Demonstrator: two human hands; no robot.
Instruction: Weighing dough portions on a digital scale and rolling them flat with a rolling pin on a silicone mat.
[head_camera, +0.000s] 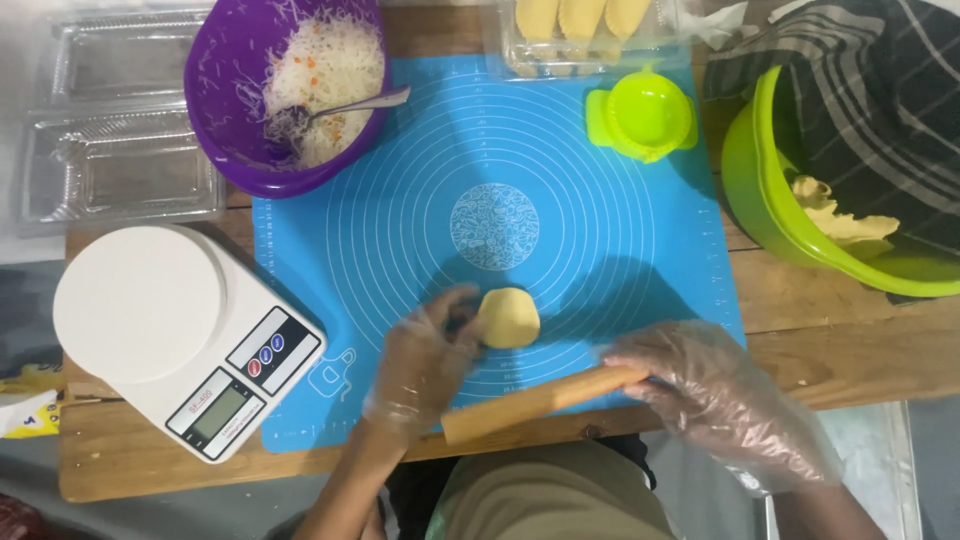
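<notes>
Two hands in thin clear plastic gloves worked over a blue silicone pastry mat (560, 150) printed with concentric rings, laid on a wooden surface (860, 340). In the head view, the left hand (425, 360) curled around the left edge of a small flattened disc of pale yellow dough (510, 318), its grip pressed against the dough with fingertips touching it. The disc lay on the mat just below the patterned centre circle. The right hand (715, 390) rested on the right end of a plain wooden rolling pin (540, 402), fingers draped over it; the pin lay tilted along the near edge of the mat, just below the dough and not touching it.

At the far left of the mat stood a purple plastic bowl (225, 100) holding shredded white filling with orange flecks and a metal spoon (365, 103). A white digital kitchen scale (140, 300) sat on the surface left of the mat. Behind it lay clear empty plastic trays (110, 170). A lime green dumpling press (645, 115) sat at the mat's far right, with a clear tray of folded yellow pastries (580, 25) beyond it. A lime green bowl (750, 190) with more dough, partly covered by a dark striped cloth (860, 90), stood at the right.
</notes>
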